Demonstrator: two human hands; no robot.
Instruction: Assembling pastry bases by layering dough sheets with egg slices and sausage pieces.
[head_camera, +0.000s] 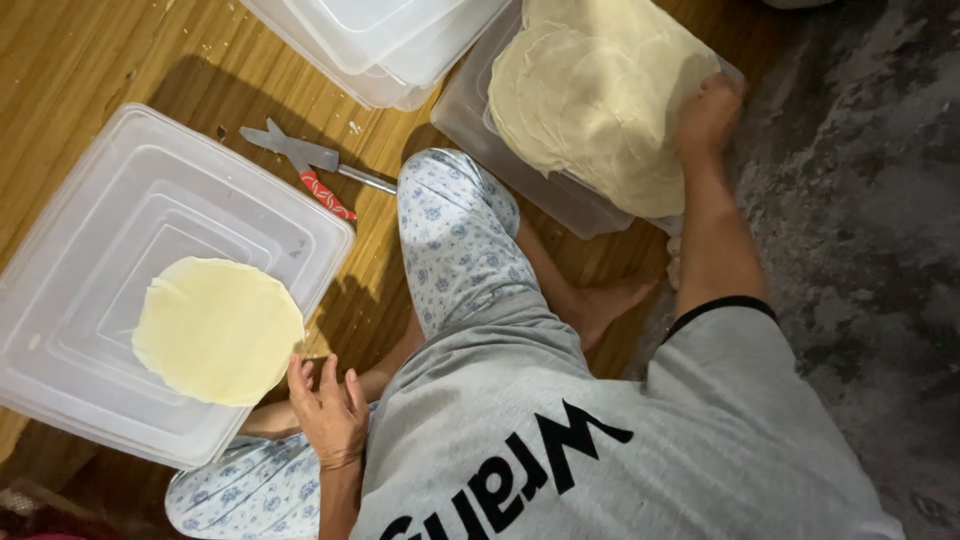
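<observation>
A single thin, round, pale-yellow dough sheet (218, 328) lies flat on an upturned clear plastic lid (120, 190) at the left. My left hand (328, 408) rests at that lid's near corner, fingers loosely apart and empty, its fingertips right beside the sheet's edge. At the upper right, a thick stack of round dough sheets (590, 90) sits on a clear plastic container (470, 110). My right hand (708, 112) is curled over the stack's right edge and grips it. My bent legs in blue-patterned trousers lie between the two.
Scissors with a red patterned handle (310, 165) lie on the wood-pattern floor mat (70, 50) between the lid and my knee. Several stacked clear lids (380, 45) sit at the top. Rough grey concrete floor (870, 200) runs down the right.
</observation>
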